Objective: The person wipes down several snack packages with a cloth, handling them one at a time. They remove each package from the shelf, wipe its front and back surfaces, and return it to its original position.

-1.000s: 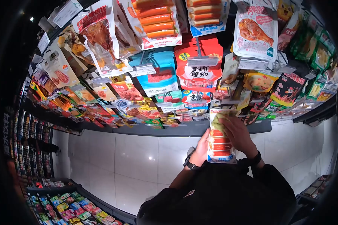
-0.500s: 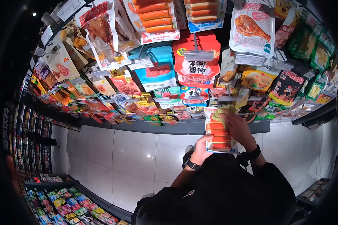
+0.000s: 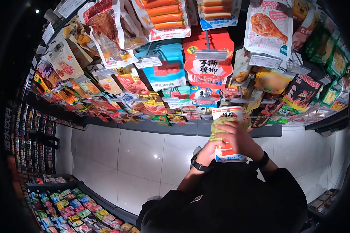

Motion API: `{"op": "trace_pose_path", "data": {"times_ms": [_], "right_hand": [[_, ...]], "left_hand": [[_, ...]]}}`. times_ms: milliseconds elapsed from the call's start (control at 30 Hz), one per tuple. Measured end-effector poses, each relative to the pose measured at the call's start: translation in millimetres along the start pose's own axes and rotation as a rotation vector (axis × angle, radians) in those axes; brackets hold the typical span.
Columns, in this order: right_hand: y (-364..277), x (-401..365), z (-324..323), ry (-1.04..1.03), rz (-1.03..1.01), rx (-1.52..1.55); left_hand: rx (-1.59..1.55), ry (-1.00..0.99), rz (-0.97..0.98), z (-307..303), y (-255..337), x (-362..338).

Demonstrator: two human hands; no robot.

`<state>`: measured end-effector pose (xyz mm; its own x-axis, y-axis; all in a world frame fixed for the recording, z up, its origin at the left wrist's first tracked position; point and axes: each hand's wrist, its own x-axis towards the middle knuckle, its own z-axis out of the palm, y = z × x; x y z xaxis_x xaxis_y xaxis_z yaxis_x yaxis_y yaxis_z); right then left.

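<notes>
In front of my body, my left hand [image 3: 207, 152] is closed on the left edge of a sausage pack [image 3: 230, 157], a white pouch with orange-red sausages showing through its window. Across the front of the pack lies my right hand [image 3: 240, 136], slightly blurred, its fingers pressing a crumpled yellow-green cloth [image 3: 217, 130] onto the pack's upper left part. The hand and cloth hide much of the sausage window. Dark bands circle both wrists.
Hanging snack pouches fill the rack ahead, including a red pouch [image 3: 208, 73], a blue pouch [image 3: 165, 70] and a drumstick pack [image 3: 269, 29]. A dark shelf base [image 3: 179, 128] runs below them. Another packet display [image 3: 72, 209] stands at lower left on the tiled floor [image 3: 140, 163].
My right hand has moved the cloth left and down across the pack, from its upper right to its left side. My left hand still holds the pack and has shifted slightly.
</notes>
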<state>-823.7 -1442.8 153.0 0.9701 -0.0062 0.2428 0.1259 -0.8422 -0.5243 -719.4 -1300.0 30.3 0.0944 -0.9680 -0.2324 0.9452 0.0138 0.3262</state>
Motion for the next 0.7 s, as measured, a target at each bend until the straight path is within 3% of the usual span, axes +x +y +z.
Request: {"op": "trace_pose_path", "data": {"times_ms": [67, 133, 200, 300, 333, 400, 467, 533, 600, 667, 700], "right_hand": [[-5.0, -0.7, 1.9, 0.016, -0.029, 0.05], [12.4, -4.0, -1.9, 0.042, 0.018, -0.075], [28.3, -8.7, -5.1, 0.159, 0.089, 0.059], [34.3, -11.0, -7.5, 0.22, 0.361, 0.109], [28.8, -10.3, -6.0, 0.218, 0.358, 0.111], [15.8, -12.8, 0.5, 0.215, 0.083, -0.053], [4.4, -23.4, 5.6, 0.118, 0.046, -0.08], [-3.0, -28.1, 3.5, -0.138, -0.02, -0.019], [6.4, -26.8, 0.8, -0.147, 0.013, 0.01], [16.9, -18.9, -4.2, 0.067, 0.167, 0.065], [20.3, -15.9, -7.4, 0.072, 0.219, 0.075]], "left_hand": [[-0.041, 0.02, -0.044, -12.7, -0.6, 1.4], [0.022, 0.051, 0.096, 7.8, 2.5, -2.1], [0.03, 0.067, 0.154, 31.3, 9.7, -6.6], [0.002, 0.063, 0.161, 24.5, 17.0, -9.2], [0.003, 0.066, 0.164, 15.0, 18.3, -6.4], [0.033, 0.134, 0.178, 6.5, 19.5, -0.8], [0.046, 0.15, 0.221, 1.7, 17.2, 5.6], [-0.304, -0.125, 0.128, -7.5, 17.7, 11.5], [-0.245, -0.107, 0.191, -5.1, 16.4, 10.6], [-0.391, -0.071, 0.188, 8.2, 12.8, 11.7], [-0.344, -0.072, 0.165, 11.3, 10.4, 12.6]]}}
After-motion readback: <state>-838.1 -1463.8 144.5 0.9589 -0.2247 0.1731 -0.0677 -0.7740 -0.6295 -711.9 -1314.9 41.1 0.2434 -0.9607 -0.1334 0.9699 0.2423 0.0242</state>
